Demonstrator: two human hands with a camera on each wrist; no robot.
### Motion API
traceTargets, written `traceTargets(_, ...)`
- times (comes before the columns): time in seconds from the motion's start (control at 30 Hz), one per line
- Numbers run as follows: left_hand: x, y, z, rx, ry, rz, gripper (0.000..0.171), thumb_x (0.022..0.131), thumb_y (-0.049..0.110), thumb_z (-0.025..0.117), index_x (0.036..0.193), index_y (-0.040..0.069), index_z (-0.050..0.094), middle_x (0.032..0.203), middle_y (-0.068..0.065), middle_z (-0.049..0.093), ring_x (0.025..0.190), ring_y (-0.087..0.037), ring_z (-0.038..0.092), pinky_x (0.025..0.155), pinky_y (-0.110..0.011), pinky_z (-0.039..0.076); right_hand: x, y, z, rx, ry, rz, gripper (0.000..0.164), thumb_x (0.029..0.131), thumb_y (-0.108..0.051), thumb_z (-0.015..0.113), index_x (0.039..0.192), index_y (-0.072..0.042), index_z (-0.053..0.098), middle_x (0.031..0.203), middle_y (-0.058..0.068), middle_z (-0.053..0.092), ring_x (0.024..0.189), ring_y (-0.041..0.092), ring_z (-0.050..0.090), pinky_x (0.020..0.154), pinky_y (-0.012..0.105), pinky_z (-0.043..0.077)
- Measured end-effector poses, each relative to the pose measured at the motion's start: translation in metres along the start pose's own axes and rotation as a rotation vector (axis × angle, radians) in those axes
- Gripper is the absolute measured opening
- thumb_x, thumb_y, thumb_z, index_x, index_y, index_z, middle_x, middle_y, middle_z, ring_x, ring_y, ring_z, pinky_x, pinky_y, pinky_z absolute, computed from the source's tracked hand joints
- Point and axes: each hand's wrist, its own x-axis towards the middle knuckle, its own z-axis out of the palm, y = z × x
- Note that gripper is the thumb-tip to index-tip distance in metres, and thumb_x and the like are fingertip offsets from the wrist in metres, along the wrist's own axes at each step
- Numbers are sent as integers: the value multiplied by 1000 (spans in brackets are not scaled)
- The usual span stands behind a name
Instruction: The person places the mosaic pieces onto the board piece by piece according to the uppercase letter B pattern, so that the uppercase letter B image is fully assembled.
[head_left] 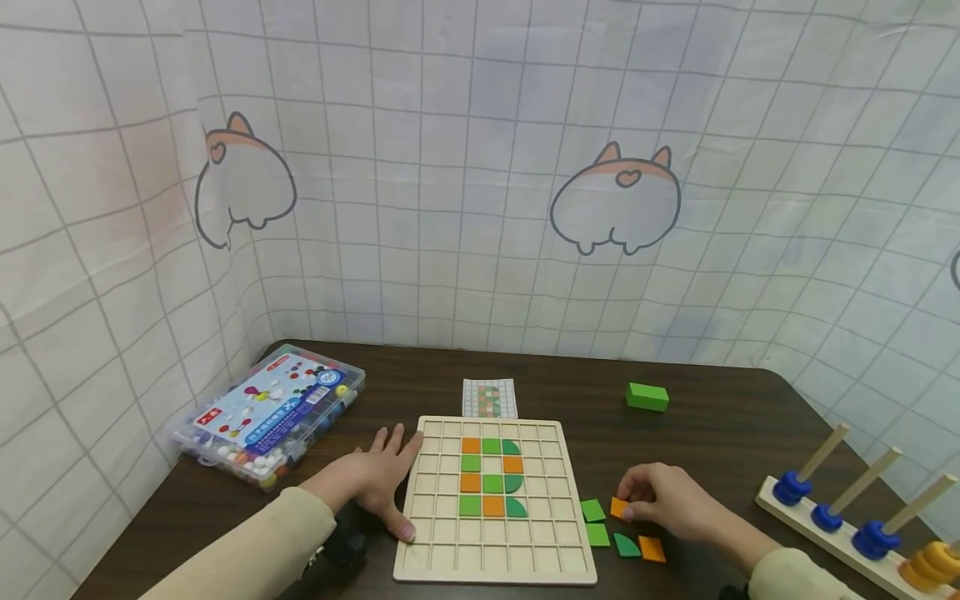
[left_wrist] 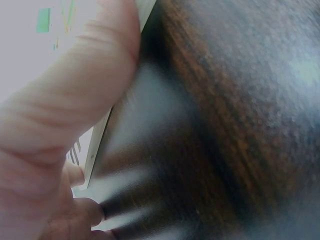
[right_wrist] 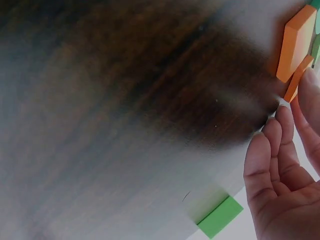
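Observation:
A wooden grid board [head_left: 442, 554] lies flat, with orange and light green square tiles and dark green quarter-round tiles set in its middle cells. My left hand [head_left: 378, 477] rests at the board's left edge, fingers spread and thumb on the rim; in the left wrist view the thumb [left_wrist: 75, 75] lies along that side. To the right of the board, my right hand [head_left: 666, 502] pinches an orange tile [head_left: 618, 507] between thumb and fingers, low over the table. Around it lie two green squares [head_left: 597, 534], a dark green quarter-round [head_left: 626, 545] and another orange square [head_left: 652, 548].
Behind the board sits a small printed pattern card [head_left: 490, 398]. A plastic case of beads [head_left: 300, 417] is at the left, a green block [head_left: 647, 397] at the back right. A wooden peg stand [head_left: 832, 529] with blue and yellow rings occupies the right edge.

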Motion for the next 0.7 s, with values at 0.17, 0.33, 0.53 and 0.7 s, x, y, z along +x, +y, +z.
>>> traceTargets(0.17, 7, -3, 3, 2, -11, -2, 151, 53, 76, 85, 166, 14, 5, 171, -24, -1, 157, -49, -1, 115, -77, 19, 1, -1, -1, -17, -1, 12, 21, 87, -23, 83, 96, -9, 70, 82, -4, 66, 72, 9, 57, 64, 24, 49)
traceTargets(0.33, 7, -4, 2, -16, -22, 7, 151, 55, 73, 87, 166, 15, 3, 171, -26, -4, 156, -52, -2, 114, -78, 18, 3, -4, -1, -32, 23, 68, 22, 83, -13, 85, 95, -6, 68, 83, -1, 65, 76, 14, 58, 66, 26, 52)
traceTargets(0.53, 17, -15, 9, -31, -15, 27, 156, 49, 80, 84, 166, 20, 1, 172, -21, -4, 158, -47, -2, 114, -77, 19, 6, -9, 3, -68, 54, 140, 17, 86, -9, 81, 95, -6, 68, 84, 0, 64, 77, 14, 57, 68, 29, 53)
traceTargets(0.7, 19, -18, 12, -42, -13, 35, 160, 42, 86, 80, 166, 20, 3, 172, -21, -4, 158, -46, -2, 115, -77, 18, 5, -16, 4, -72, 102, 99, 16, 88, -10, 79, 97, -6, 67, 87, 0, 66, 79, 13, 60, 69, 29, 53)
